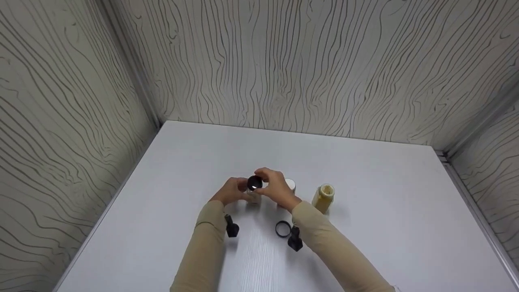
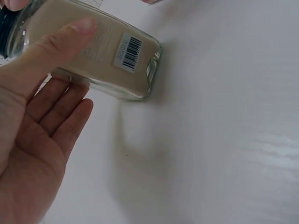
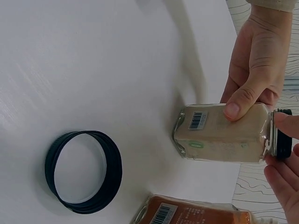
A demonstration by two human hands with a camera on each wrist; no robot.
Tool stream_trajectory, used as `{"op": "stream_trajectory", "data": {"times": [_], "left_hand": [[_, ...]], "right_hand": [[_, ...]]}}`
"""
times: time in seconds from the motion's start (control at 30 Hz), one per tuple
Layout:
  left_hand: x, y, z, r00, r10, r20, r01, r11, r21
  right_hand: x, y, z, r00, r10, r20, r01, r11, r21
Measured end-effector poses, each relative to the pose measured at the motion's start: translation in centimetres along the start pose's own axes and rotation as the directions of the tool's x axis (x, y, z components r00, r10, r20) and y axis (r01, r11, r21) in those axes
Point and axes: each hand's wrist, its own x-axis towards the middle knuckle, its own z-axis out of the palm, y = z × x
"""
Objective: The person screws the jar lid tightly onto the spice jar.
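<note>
My left hand (image 1: 232, 191) holds a square glass jar (image 2: 98, 51) of beige powder round its body, thumb across the front by the barcode label. The jar's black screw lid (image 1: 254, 182) is on its neck, pinched between the thumb and fingers of my right hand (image 1: 277, 187). In the right wrist view the jar (image 3: 219, 135) stands with its base on the white table. Only the fingertips of the right hand (image 3: 282, 182) appear there, at the lid. Close beside it is a second jar (image 3: 187, 212) with orange-brown contents, partly hidden by the right hand in the head view.
On the white table (image 1: 365, 243), a jar of yellow powder (image 1: 323, 198) stands uncapped to the right. A black lid ring (image 1: 283, 229) lies nearer the front, close to the right forearm. Patterned walls (image 1: 263, 73) enclose the back and sides.
</note>
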Motion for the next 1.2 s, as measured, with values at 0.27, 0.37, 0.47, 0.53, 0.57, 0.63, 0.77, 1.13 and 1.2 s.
{"op": "stream_trajectory", "data": {"times": [0.27,0.37,0.47,0.53,0.57,0.63,0.77,1.13,1.2], "left_hand": [[0.02,-0.24,-0.14,0.999,0.040,0.021,-0.039,0.999,-0.015],[0.03,-0.20,-0.08,0.999,0.043,0.017,-0.043,0.999,-0.003],[0.04,-0.15,0.02,0.999,0.043,0.010,-0.044,0.999,0.013],[0.01,-0.12,0.06,0.999,0.039,0.007,-0.039,0.999,0.013],[0.00,-0.14,0.07,0.999,0.039,0.005,-0.039,0.999,0.014],[-0.03,-0.16,0.08,0.999,0.035,0.003,-0.035,0.999,0.011],[-0.08,-0.22,0.06,1.000,0.031,0.001,-0.031,0.999,0.005],[0.01,0.03,0.05,1.000,0.026,0.003,-0.026,1.000,0.015],[0.06,0.10,-0.03,1.000,0.025,0.005,-0.025,1.000,0.016]], "right_hand": [[0.07,-0.16,-0.07,1.000,-0.002,0.006,0.002,0.999,0.032],[0.09,-0.20,0.03,1.000,0.017,-0.011,-0.016,1.000,0.022],[0.06,-0.24,0.07,1.000,0.022,-0.016,-0.022,0.999,0.025],[0.01,-0.21,0.06,1.000,0.013,-0.006,-0.013,0.999,0.032],[-0.01,-0.17,0.05,1.000,0.003,0.002,-0.003,0.999,0.035],[-0.06,-0.06,0.04,1.000,-0.009,0.018,0.008,0.999,0.048],[-0.08,0.10,0.08,0.999,-0.022,0.025,0.021,0.999,0.046],[-0.01,-0.04,0.03,1.000,-0.012,0.019,0.012,1.000,0.005],[-0.02,-0.11,-0.10,0.999,-0.019,0.036,0.019,1.000,-0.001]]}}
